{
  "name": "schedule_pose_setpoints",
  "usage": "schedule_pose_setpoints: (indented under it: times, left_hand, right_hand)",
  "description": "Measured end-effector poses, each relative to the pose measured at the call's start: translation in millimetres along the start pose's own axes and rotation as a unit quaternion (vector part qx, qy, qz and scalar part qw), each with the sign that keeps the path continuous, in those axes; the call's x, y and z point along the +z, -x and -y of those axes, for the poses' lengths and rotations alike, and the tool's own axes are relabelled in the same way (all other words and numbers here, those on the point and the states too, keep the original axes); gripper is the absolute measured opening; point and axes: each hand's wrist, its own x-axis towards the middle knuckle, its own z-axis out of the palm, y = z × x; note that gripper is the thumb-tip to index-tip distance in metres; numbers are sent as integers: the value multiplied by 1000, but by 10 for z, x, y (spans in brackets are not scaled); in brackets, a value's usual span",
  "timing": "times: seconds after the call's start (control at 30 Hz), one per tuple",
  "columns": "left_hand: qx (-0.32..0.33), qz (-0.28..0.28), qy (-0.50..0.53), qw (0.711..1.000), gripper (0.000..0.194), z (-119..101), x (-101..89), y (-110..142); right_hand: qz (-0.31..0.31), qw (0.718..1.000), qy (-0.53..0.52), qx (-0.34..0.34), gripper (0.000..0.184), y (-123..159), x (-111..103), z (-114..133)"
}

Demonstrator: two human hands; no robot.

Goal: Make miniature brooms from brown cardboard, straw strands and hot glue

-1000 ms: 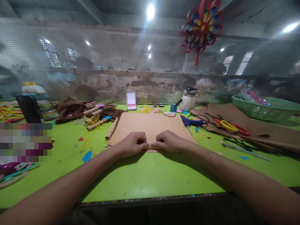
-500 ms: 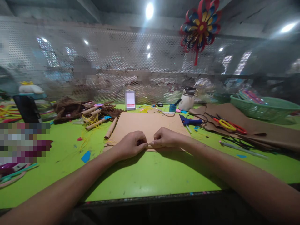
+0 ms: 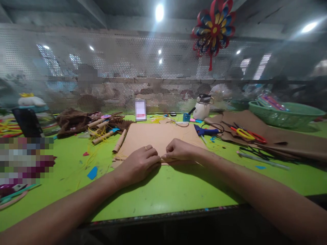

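Note:
A tan sheet of paper point(image 3: 158, 136) lies flat on the green table point(image 3: 163, 190) in front of me. My left hand point(image 3: 139, 163) rests on its near edge with fingers stretched forward and lying flat, a ring on one finger. My right hand point(image 3: 180, 151) sits beside it, fingers curled and pinching the near edge of the sheet. The two hands touch at the fingertips.
Rolled paper tubes point(image 3: 104, 134) and brown scraps lie to the left. A blue glue gun point(image 3: 204, 130), scissors point(image 3: 244, 133), brown sheets point(image 3: 276, 137) and a green basket point(image 3: 286, 114) are to the right. A white jug point(image 3: 203, 107) stands at the mesh wall.
My left hand has gone from a curled pinch to flat fingers pressing on the sheet's near edge. My right hand stays pinching. The view has shifted slightly.

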Motion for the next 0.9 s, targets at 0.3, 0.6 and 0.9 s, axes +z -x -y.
schedule_pose_setpoints:
  times: [0.3, 0.6, 0.9]
  left_hand:
    - [22, -2, -22, 1000, 27, 78, 69, -48]
    - [-15, -15, 51, 998, 31, 102, 99, -27]
    - [-24, -11, 63, 998, 30, 115, 109, -32]
  right_hand:
    - [-11, 1000, 0, 13, 27, -45, 25, -61]
    - [35, 991, 43, -119, 33, 202, -211, -78]
    - [38, 994, -17, -100, 24, 188, -138, -303]
